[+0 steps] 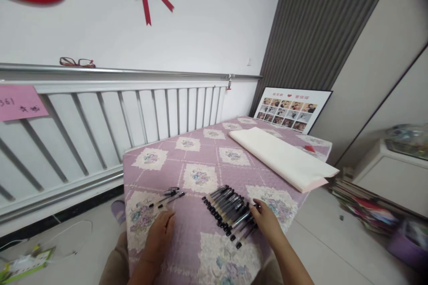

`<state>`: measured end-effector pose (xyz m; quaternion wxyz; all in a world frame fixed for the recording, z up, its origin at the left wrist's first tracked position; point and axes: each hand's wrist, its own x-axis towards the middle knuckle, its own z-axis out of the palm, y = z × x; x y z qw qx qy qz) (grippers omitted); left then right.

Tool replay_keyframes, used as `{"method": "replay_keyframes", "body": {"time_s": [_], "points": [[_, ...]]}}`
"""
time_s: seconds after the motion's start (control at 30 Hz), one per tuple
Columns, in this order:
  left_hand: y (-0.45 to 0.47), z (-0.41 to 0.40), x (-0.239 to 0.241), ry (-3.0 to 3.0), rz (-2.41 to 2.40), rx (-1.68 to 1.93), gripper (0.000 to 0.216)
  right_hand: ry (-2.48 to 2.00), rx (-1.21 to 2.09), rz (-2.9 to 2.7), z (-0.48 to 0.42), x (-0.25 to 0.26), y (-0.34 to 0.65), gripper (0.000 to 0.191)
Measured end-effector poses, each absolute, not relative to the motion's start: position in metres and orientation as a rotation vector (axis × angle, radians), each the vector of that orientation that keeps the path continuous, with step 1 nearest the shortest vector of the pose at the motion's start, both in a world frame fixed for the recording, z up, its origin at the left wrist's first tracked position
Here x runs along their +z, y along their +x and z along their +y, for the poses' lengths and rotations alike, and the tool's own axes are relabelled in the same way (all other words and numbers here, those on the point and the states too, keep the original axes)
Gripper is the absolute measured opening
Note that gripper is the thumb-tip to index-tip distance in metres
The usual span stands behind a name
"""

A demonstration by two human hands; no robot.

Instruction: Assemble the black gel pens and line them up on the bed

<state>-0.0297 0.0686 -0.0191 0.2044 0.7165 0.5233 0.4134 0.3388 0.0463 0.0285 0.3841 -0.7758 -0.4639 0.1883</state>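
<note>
A row of black-capped pens point(227, 207), laid side by side at a slant, lies on the tablecloth before me. My right hand point(265, 220) is at the right end of this row, its thumb and fingertips closed on the end of a pen point(247, 220). The rightmost pens look a little blurred. My left hand point(161, 234) rests on the cloth with its fingers curled in; nothing shows in it, though its palm side is hidden. Just beyond it lies a smaller, loose group of pens point(169, 196), apart from the row.
The purple floral tablecloth point(167, 173) covers the table, set against a white radiator point(140, 111). A folded cream sheet point(277, 151) lies at the right. Behind stands a photo board point(290, 109). Glasses point(77, 62) sit on the radiator pipe; papers point(364, 207) are piled on the floor.
</note>
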Motion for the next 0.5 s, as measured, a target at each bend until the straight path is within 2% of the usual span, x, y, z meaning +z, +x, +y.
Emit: {"method": "replay_keyframes", "body": {"time_s": [0.27, 0.5], "points": [[-0.030, 0.070, -0.020, 1.997, 1.454, 1.162, 0.030, -2.134, 0.322, -1.362, 0.051, 0.024, 0.347, 0.044], [-0.029, 0.069, -0.016, 1.999, 1.444, 1.146, 0.030, -2.078, 0.214, -1.394, 0.059, 0.018, 0.356, 0.041]]}}
